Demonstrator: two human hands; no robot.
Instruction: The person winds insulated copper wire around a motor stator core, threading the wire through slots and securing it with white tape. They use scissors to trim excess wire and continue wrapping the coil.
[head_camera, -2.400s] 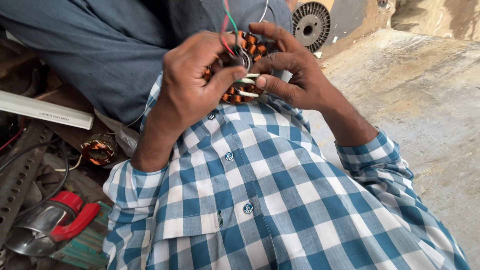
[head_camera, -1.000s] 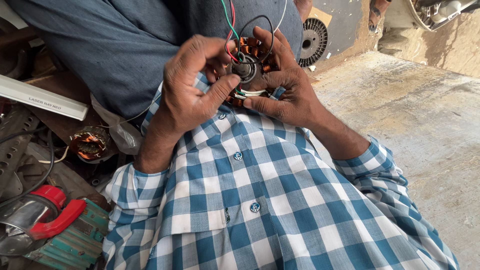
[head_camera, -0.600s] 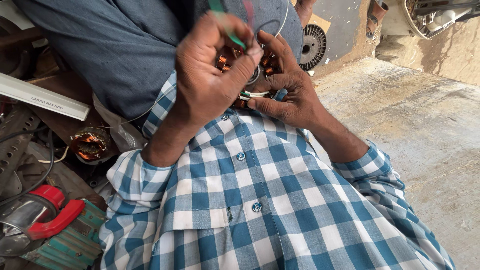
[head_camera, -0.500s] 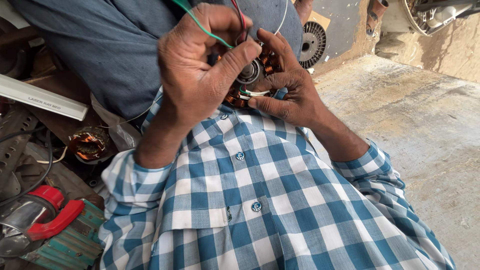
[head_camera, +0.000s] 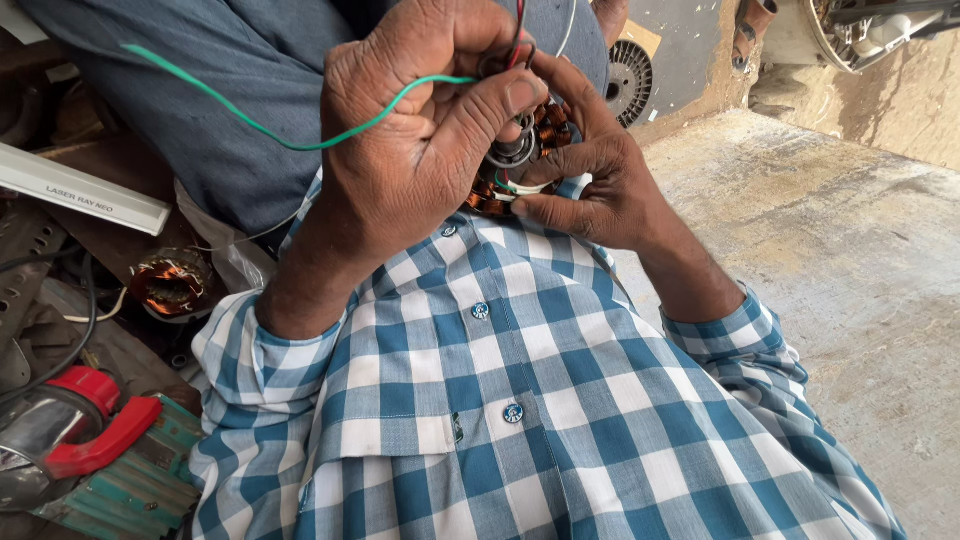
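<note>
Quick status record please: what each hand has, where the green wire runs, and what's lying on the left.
left hand: pinches the green wire, thumb pressed on the stator
right hand: cradles the stator from below and the right
green wire: runs from the stator up and to the left, free end in the air
stator: copper windings, metal bearing in the middle
left side: second copper coil, red-handled tool, white strip
</note>
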